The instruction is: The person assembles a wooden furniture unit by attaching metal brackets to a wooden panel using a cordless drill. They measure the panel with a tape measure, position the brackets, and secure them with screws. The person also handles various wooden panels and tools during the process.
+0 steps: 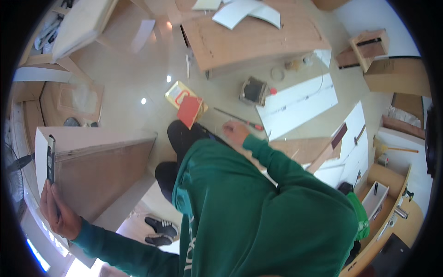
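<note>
My left hand (59,213) is at the far left, fingers pressed together on the lower end of a black strip (50,159). The narrow strip lies along the white end face of a wooden cabinet piece (101,180), which leans beside my legs. In front of my body, my right hand (236,133) is low over the floor with its fingers curled inward. Whatever may be between those fingertips is too small to make out. Just beyond it, a long screwdriver (251,123) with a red and black handle lies on the floor, apart from the hand.
A red block (189,111) rests on a yellow package (174,93) ahead of my knees. White panels (300,108) lie to the right, near an open dark-filled box (254,90). A wooden table (249,44) stands ahead. Black shoes (161,227) sit behind the cabinet piece.
</note>
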The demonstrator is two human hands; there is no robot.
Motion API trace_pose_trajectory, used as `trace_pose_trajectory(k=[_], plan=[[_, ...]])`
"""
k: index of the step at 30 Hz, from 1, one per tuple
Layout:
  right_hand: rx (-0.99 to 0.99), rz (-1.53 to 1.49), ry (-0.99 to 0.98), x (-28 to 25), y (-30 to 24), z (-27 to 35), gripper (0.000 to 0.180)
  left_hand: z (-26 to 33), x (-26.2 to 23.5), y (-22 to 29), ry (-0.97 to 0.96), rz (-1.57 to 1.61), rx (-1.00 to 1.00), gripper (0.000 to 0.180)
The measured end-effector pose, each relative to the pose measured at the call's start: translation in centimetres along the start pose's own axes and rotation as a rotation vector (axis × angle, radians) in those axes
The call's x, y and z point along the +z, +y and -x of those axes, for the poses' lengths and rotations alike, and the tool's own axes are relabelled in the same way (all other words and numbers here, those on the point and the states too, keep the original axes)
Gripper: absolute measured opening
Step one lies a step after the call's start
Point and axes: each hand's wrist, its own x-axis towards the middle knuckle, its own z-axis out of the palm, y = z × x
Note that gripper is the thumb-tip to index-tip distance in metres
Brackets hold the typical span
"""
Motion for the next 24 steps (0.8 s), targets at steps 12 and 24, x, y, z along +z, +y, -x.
trace_pose_trajectory(k=[12, 24], plan=[[-0.147, -0.330, 0.619, -20.4, -0.3, -12.6, 0.020, -0.1, -0.4, 0.7, 0.063, -0.041, 0.059, 0.020], [-0.024, -0.404, 0.567, -15.5, 4.1, -6.8, 0.018, -0.7, 0.4, 2.3, 0.057, -0.097, -0.160, 0.021]])
